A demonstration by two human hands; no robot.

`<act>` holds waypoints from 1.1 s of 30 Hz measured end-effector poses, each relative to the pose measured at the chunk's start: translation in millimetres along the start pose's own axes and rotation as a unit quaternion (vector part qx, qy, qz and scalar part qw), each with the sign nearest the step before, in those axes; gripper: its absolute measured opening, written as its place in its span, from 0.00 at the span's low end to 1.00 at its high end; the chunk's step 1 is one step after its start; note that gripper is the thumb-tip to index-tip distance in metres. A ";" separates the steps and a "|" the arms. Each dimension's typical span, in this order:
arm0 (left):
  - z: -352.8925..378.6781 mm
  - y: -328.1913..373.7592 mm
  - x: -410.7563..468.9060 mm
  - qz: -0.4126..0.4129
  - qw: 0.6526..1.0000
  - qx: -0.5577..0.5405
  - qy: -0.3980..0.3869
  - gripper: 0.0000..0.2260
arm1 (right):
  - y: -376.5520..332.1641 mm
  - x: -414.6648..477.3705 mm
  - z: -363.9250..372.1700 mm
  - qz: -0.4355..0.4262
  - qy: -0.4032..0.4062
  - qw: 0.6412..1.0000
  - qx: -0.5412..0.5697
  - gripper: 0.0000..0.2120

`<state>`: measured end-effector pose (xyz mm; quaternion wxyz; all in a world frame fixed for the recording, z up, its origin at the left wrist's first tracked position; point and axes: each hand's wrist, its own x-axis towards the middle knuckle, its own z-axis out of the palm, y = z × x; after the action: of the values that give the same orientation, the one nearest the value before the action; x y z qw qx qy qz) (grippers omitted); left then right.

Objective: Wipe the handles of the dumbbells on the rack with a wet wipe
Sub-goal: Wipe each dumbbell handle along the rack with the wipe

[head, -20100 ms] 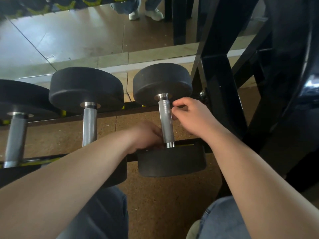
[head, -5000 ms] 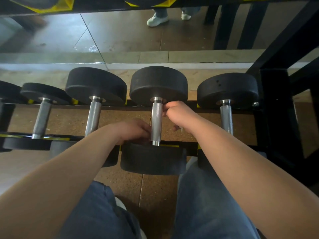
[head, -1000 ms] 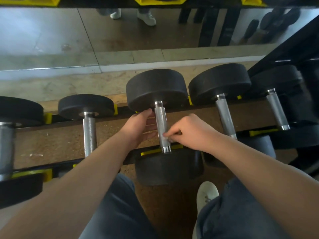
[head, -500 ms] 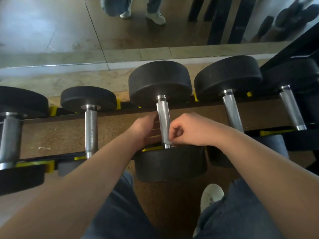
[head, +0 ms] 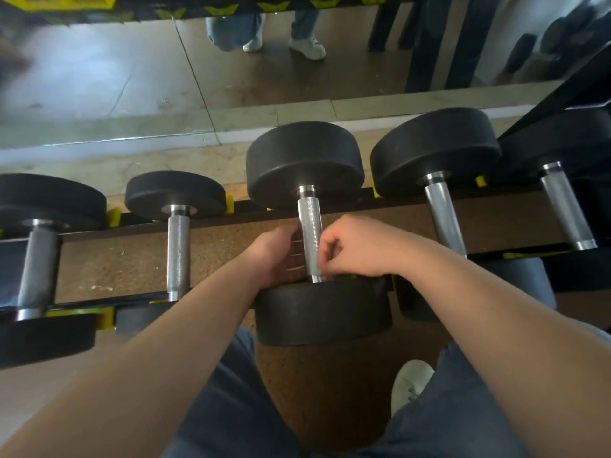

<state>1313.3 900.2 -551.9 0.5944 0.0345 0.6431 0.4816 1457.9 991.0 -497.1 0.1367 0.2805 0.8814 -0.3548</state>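
The right hand's [head: 360,249] fingers [head: 330,262] are curled tight and pinch the lower end of the handle [head: 310,226], just above the near collar. A second ago they were pinching it a little further up, so a downward stroke has reached the bottom of the bar. The wet wipe cannot be made out in that pinch; it is presumed to be inside it. The left hand's [head: 276,256] fingers [head: 292,249] lie against the left side of the same handle. Their tips are hidden behind the bar, so it cannot be told whether they wrap it or only steady it. A second ago they reached higher along the bar. The handle belongs to the centre dumbbell [head: 304,163], which lies across the rack [head: 211,223] with its near head overhanging the front rail. Five seconds ago the hands were on the neighbouring dumbbell [head: 443,213] to the right, and twenty seconds ago on the end one [head: 567,209] by the rack post. Work is thus advancing leftward, one bar at a time. Judgement: this handle is near the end of its pass. The smaller dumbbell [head: 178,252] and the large one [head: 36,266] to the left appear not yet treated.
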 end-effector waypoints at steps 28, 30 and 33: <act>-2.2 -0.4 -1.9 -0.002 1.000 -0.021 -0.005 0.13 | 13.0 33.3 -3.7 0.214 -0.066 0.915 0.335 0.11; -2.4 -0.7 -1.6 0.004 0.999 -0.032 0.001 0.12 | 12.9 43.2 -5.9 0.196 -0.004 0.866 0.460 0.20; -5.9 -0.4 -1.3 0.008 0.999 -0.049 0.013 0.12 | 10.6 44.8 -8.3 0.192 -0.027 0.866 0.461 0.20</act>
<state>1309.2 895.7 -552.2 0.5835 0.0043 0.6259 0.5175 1427.7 1020.9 -516.7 0.0808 0.4654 0.5420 -0.6950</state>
